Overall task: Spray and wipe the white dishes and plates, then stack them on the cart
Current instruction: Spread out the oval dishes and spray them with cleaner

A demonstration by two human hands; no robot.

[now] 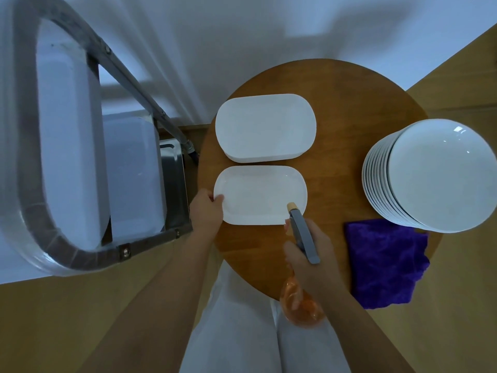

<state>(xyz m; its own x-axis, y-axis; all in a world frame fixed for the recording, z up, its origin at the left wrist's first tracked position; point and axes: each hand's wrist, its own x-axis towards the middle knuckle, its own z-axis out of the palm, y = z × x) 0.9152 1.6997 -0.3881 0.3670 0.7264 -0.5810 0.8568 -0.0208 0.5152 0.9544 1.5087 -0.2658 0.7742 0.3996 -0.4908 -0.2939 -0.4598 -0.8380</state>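
I'm spraying: left hand [205,211] pinches the near dish [260,195], right hand [306,254] grips the bottle [302,302]; wiping with the cloth [387,262] comes next.

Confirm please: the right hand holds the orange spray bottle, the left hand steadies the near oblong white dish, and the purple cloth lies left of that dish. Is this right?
Not quite. The head view shows the purple cloth lying right of the near oblong white dish, below the stack of round white plates. The rest holds: right hand on the orange spray bottle, left hand steadying the dish.

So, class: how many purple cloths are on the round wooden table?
1. The purple cloth lies at the table's right near edge, just below the stack of round plates. None seems hidden.
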